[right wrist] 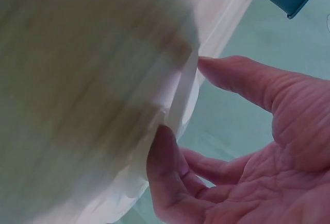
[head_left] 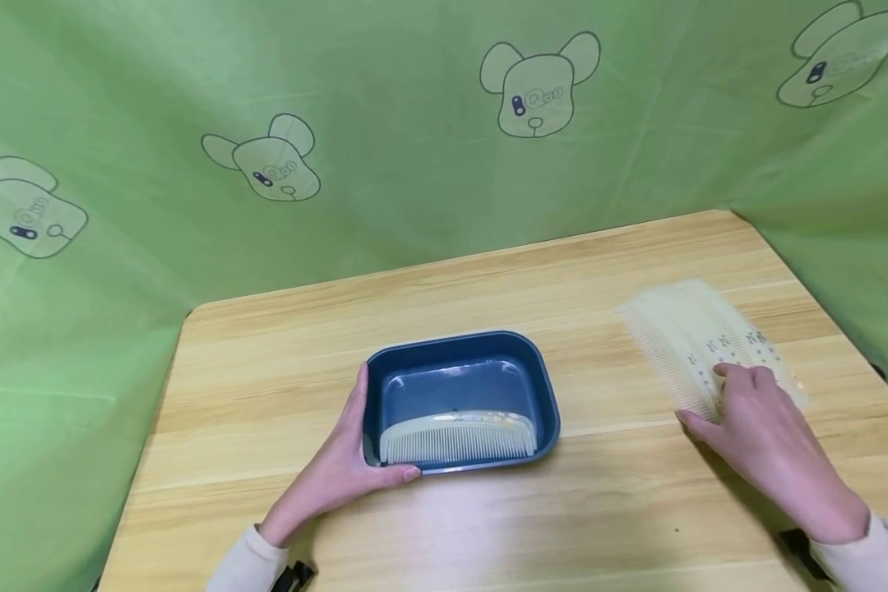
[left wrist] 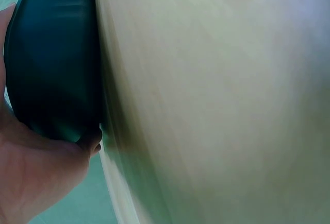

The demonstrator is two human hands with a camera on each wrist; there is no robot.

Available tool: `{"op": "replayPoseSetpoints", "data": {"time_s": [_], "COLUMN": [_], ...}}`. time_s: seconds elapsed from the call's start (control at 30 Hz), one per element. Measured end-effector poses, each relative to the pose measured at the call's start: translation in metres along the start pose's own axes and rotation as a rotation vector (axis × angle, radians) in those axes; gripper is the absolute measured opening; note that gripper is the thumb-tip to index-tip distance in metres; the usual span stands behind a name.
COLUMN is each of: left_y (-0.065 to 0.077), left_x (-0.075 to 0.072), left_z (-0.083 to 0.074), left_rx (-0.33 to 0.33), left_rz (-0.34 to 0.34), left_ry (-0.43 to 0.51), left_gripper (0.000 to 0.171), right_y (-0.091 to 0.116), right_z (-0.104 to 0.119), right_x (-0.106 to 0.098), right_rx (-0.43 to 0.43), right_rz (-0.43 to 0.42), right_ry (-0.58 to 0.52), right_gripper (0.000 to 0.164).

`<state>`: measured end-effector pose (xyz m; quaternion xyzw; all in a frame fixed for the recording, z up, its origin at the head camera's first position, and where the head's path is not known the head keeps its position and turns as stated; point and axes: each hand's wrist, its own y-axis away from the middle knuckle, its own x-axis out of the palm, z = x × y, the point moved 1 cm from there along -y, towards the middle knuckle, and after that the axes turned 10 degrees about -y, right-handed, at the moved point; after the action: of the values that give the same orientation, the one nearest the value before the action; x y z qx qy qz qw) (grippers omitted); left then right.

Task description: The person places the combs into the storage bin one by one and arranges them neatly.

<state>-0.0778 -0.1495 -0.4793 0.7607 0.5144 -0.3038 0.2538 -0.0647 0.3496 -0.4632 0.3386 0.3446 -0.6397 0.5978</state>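
My left hand (head_left: pixel 340 460) grips a dark blue plastic tray (head_left: pixel 455 335) at its left end, thumb along the near rim and fingers at the left wall. Inside the tray a pale comb (head_left: pixel 459 437) leans along the near wall, teeth downward. At the right, my right hand (head_left: pixel 773 444) pinches the near end of a pale comb (head_left: pixel 669 362), the leftmost of several overlapping combs with small printed patterns. In the right wrist view its thumb and fingers (right wrist: pixel 165 167) meet the pale comb edge (right wrist: pixel 183 95). The palm covers part of the pile.
Both the tray and the combs lie on a light wood-grain table (head_left: pixel 488 526). Behind it and at both sides hangs a green curtain (head_left: pixel 414 164) printed with animal heads. The table's right edge runs just beyond the combs.
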Motion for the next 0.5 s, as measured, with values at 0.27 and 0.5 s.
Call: {"op": "replayPoseSetpoints", "data": {"time_s": [0.27,0.5], "left_y": [-0.0004,0.0001], "left_x": [0.0004,0.0008], "left_z": [-0.0004,-0.0003], "left_rx": [-0.003,0.001], "left_rz": [0.002,0.0], "left_ry": [0.003,0.008], "left_gripper": [0.142,0.142], "right_y": [0.0013,0.0001], "right_z": [0.0025,0.0046], "right_x": [-0.0042,-0.0063], "right_rx": [0.051,0.074], "right_rz": [0.083,0.142], "right_ry": [0.013,0.019], "right_gripper": [0.083,0.079]}}
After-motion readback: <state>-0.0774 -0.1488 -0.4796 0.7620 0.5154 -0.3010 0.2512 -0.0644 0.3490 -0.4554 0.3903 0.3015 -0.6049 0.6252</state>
